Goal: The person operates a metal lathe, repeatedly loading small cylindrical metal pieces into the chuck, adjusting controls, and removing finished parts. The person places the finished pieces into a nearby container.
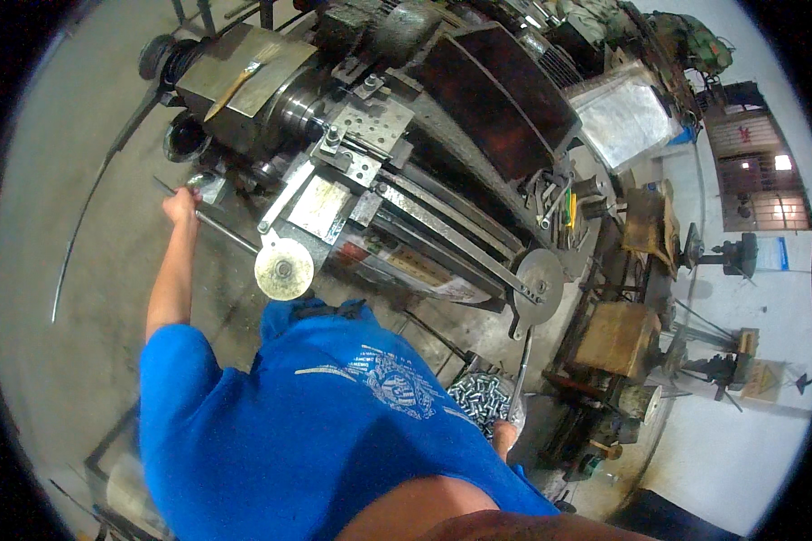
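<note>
A worker in a blue shirt point(280, 406) grips two levers at a metalworking machine point(370, 126).

The left hand point(180, 206) is clenched around a slim, dull-grey left lever point(230, 233) that runs to a pale round disc point(284, 270) at the machine's near side; the right hand point(505, 437) grasps the lower end of a straight, shiny right lever point(524, 361) hanging from a larger grey disc point(539, 275) at the bed's right end. A heap of small silvery metal parts point(480, 399) lies just beside the right hand, a wooden-handled brush point(235, 90) rests atop the headstock point(280, 59), and the worker's torso blocks part of the floor.
</note>
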Motion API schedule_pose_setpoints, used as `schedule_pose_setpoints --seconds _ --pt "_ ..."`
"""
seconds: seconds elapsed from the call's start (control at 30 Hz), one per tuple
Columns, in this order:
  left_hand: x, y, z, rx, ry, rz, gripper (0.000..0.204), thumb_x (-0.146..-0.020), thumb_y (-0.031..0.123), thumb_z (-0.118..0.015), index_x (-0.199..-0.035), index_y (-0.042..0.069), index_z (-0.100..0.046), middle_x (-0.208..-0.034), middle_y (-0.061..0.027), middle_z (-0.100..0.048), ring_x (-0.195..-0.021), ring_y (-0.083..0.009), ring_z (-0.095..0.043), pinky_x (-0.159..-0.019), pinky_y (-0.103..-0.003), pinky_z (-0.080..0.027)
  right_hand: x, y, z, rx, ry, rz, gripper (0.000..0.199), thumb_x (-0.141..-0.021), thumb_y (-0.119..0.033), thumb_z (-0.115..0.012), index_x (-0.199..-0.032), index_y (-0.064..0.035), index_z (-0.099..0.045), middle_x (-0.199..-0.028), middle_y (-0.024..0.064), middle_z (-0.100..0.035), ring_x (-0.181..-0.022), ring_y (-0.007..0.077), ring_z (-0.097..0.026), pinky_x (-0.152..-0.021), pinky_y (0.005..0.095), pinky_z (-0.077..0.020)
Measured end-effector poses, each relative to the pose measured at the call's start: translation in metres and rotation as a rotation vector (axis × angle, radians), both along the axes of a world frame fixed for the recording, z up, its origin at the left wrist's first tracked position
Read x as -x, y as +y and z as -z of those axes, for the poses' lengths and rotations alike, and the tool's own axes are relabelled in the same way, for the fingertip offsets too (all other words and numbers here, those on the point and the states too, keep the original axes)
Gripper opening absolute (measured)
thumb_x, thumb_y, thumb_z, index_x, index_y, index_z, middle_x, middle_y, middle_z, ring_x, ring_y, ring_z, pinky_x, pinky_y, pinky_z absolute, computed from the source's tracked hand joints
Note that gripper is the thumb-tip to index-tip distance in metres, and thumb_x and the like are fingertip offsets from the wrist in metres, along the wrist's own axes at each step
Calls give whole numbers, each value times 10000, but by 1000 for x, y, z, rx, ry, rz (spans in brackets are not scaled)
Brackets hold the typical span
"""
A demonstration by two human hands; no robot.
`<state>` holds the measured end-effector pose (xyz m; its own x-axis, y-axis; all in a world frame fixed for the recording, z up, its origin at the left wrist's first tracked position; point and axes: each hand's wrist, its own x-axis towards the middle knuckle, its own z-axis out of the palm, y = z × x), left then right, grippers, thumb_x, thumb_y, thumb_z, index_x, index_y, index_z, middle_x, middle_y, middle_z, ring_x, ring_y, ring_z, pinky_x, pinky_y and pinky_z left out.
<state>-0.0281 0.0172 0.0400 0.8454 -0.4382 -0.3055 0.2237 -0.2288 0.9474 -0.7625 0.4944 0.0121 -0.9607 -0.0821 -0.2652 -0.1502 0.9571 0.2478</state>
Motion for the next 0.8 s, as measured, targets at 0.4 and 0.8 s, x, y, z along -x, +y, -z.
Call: schedule_pose_setpoints --seconds 0.4,0.8 --pt "-19 7 13 -43 -28 47 110 -684 -6 -461 -584 -45 -483 -532 -110 -524 -424 -188 -524 -385 -286 -421 -23 -63 -28 301 60 -245 419 -629 -299 -583 -965 -49 -570 -935 167 -587 -885 346 -548 -748 417 -443" --pt "-59 19 -42 -705 -1291 532 526 -737 393 -553 -1128 54 -460 -849 -158 -587 -854 -298 -553 -758 -399 -425 143 -143 -22 45 187 -323 321 -676 -299 -571 -929 -102 -565 -946 116 -569 -977 309 -488 -779 540 -354"
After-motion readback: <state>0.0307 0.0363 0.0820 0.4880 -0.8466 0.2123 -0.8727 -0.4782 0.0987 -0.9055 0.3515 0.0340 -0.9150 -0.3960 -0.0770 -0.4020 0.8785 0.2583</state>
